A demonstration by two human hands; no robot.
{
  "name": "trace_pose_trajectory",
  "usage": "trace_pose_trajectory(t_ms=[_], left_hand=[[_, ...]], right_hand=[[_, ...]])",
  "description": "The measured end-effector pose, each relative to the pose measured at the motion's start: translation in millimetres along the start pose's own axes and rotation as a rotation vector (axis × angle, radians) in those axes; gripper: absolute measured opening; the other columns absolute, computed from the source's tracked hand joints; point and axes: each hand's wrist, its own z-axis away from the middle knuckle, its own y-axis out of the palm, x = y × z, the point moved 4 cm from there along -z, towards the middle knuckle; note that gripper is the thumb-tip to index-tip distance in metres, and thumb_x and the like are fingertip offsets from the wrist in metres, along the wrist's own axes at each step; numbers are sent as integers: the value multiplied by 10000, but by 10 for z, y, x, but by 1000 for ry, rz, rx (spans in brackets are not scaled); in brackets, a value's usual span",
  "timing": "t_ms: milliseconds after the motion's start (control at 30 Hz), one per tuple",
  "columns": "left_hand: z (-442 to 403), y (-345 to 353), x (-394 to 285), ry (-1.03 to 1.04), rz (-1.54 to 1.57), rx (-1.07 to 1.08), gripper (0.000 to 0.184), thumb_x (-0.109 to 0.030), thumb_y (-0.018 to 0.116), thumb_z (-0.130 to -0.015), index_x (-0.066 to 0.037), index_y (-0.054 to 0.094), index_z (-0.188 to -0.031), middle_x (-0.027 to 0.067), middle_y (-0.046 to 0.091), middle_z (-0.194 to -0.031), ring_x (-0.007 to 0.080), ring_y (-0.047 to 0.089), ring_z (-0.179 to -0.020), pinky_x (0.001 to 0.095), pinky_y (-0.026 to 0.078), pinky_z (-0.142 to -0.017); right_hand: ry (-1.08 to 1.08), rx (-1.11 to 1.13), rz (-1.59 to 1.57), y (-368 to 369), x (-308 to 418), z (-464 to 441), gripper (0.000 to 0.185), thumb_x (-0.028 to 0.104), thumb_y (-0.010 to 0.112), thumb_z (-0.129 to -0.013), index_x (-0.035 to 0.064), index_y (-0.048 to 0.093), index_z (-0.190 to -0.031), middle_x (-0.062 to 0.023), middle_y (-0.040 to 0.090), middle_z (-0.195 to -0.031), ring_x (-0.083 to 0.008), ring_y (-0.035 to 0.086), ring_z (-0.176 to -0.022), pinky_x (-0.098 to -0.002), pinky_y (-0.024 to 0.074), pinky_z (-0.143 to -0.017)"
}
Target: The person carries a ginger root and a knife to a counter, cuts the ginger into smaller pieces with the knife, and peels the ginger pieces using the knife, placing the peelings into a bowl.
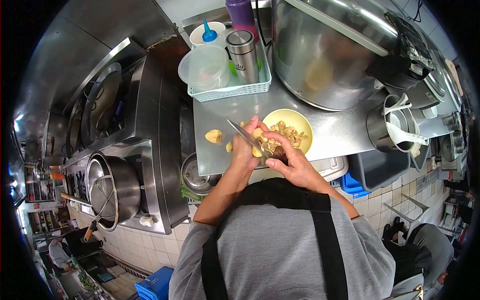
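Note:
My left hand (pixel 243 148) is closed around a pale yellow piece of ginger (pixel 256 151). My right hand (pixel 294 164) grips a knife (pixel 244 132), its blade lying across the ginger and pointing up and to the left. Fingers cover most of the knife's handle. Just beyond both hands is a yellow bowl (pixel 306 123) with ginger peelings and bits (pixel 290 132) in it. On the steel table (pixel 214 159), left of my left hand, lies a larger peeled ginger piece (pixel 214 136), with a smaller one (pixel 229 146) beside it.
A light blue basket (pixel 230 92) holds plastic tubs and a steel flask (pixel 242 56). Behind the bowl stands a large steel cooker (pixel 325 65). A steel pot with ladles (pixel 387 127) is at right. Stoves with a pot (pixel 114 187) fill the left; another person (pixel 430 250) is lower right.

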Motion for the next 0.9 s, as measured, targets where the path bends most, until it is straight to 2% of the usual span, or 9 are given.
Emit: trace_pose_trajectory(t_ms=[67,167,267,467,500,567,700,733,900], left_hand=[[-12,-12,51,-21,85,-2,341,-334,541,-927,-40,567,-756,56,553,-658,141,538,-583,265,450,-532],[-15,-1,121,-26,198,26,332,-337,546,-926,-46,553,-767,62,550,-673,149,539,-595,266,457,-533],[21,90,79,-3,180,-10,319,-334,550,-926,-54,542,-772,60,545,-676,148,534,-596,260,455,-529],[-176,-91,104,-29,139,-51,389,-427,484,-947,-69,539,-803,49,545,-713,141,492,-566,240,408,-501],[-192,-101,92,-70,241,91,397,-440,482,-944,-72,537,-806,40,538,-712,142,485,-562,239,411,-507],[-176,-109,62,-166,438,380,413,-467,480,-936,-77,535,-812,22,525,-710,143,472,-555,235,416,-520],[-160,46,151,-68,491,231,422,-488,440,-946,-88,515,-835,28,490,-803,104,428,-594,223,371,-505],[-151,69,134,-80,481,303,414,-476,410,-962,-93,503,-835,30,467,-823,95,388,-600,229,331,-497],[-135,148,94,-76,589,468,379,-422,382,-987,-98,497,-828,23,436,-777,110,341,-572,248,319,-500]], right_hand=[[-163,-55,36,2,0,-25,555,205,608,-890,152,339,-1372,-119,637,-917,-237,618,-832,-358,461,-786],[-176,-38,245,-35,103,-24,550,155,586,-889,105,361,-1389,-144,525,-1305,-259,530,-1154,-343,394,-982],[-99,46,384,-45,87,0,557,171,577,-893,89,364,-1401,-173,521,-1306,-290,510,-1198,-347,369,-1012],[-9,80,-108,-159,-73,46,528,262,516,-933,72,375,-1406,-140,581,-1221,-242,539,-1139,-321,381,-985],[12,70,-172,-189,-78,47,526,276,507,-939,70,377,-1405,-134,584,-1213,-236,541,-1131,-318,381,-982],[-76,-16,-66,-249,-59,17,524,290,496,-944,63,382,-1402,-137,577,-1222,-232,543,-1123,-324,381,-978],[-104,76,158,-140,-7,25,520,305,490,-948,102,366,-1410,-202,552,-1252,-295,557,-1132,-344,395,-974],[-186,53,182,-90,37,19,522,314,489,-947,120,359,-1413,-241,582,-1159,-355,595,-1025,-375,426,-920],[-187,102,196,-34,115,10,549,332,485,-946,119,326,-1426,-256,583,-1136,-383,598,-997,-400,435,-902]])
